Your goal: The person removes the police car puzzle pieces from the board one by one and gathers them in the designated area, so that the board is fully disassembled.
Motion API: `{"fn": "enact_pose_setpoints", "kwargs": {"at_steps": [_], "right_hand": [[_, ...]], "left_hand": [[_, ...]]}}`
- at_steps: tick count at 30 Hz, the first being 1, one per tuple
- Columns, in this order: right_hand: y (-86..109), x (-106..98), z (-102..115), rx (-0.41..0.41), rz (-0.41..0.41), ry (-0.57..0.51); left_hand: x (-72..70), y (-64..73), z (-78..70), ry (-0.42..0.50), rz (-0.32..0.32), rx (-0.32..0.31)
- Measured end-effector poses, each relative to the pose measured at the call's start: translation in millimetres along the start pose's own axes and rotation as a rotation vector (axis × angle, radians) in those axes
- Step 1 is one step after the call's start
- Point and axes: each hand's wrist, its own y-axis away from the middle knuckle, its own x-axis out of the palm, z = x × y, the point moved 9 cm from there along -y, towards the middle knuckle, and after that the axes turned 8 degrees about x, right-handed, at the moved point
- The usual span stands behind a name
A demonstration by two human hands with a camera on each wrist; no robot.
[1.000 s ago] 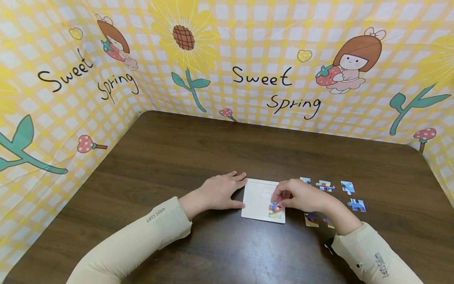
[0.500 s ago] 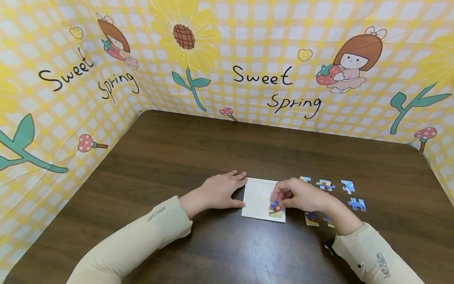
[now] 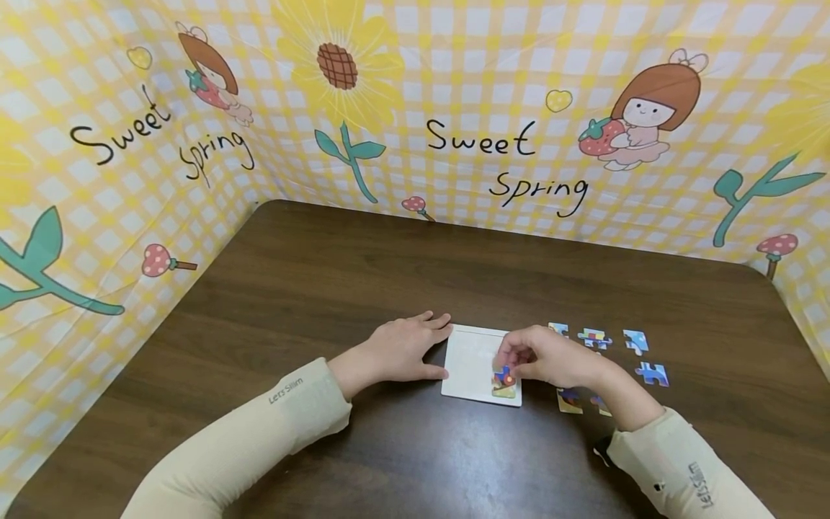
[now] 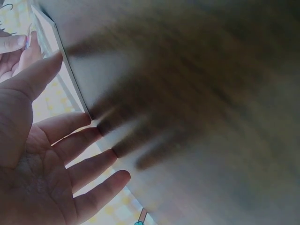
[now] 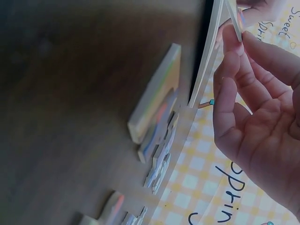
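A square white puzzle board (image 3: 468,360) lies on the table in front of me. My left hand (image 3: 405,348) is spread flat beside it, thumb and index fingertips right at its left edge; the left wrist view shows those fingers (image 4: 70,124) straight. Over the board's lower right corner, my right hand (image 3: 541,355) pinches a colourful jigsaw piece (image 3: 503,382) between thumb and fingers. In the right wrist view this piece (image 5: 234,21) stands tilted, thin edge showing, with the thumb on one side. The fingers partly cover its upper part.
Several loose jigsaw pieces lie right of the board, among them a blue one (image 3: 652,374), a sky-coloured one (image 3: 636,342) and a multicoloured one (image 3: 594,338). My right forearm partly covers others. A patterned cloth (image 3: 493,94) encloses the dark wooden table (image 3: 324,259).
The pinched jigsaw piece has tilted slightly over the board's corner, still in the right hand's fingers. My left hand stays at the board's left edge.
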Motion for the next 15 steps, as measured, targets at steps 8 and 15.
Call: {"fn": "enact_pose_setpoints", "kwargs": {"at_steps": [8, 15], "right_hand": [[6.1, -6, -1, -0.004, -0.01, -0.018], [15.9, -10, -9, 0.0, -0.032, -0.025]], "left_hand": [[0.3, -0.2, 0.6, 0.0, 0.017, -0.009], [0.6, -0.2, -0.4, 0.004, 0.023, -0.01]]}}
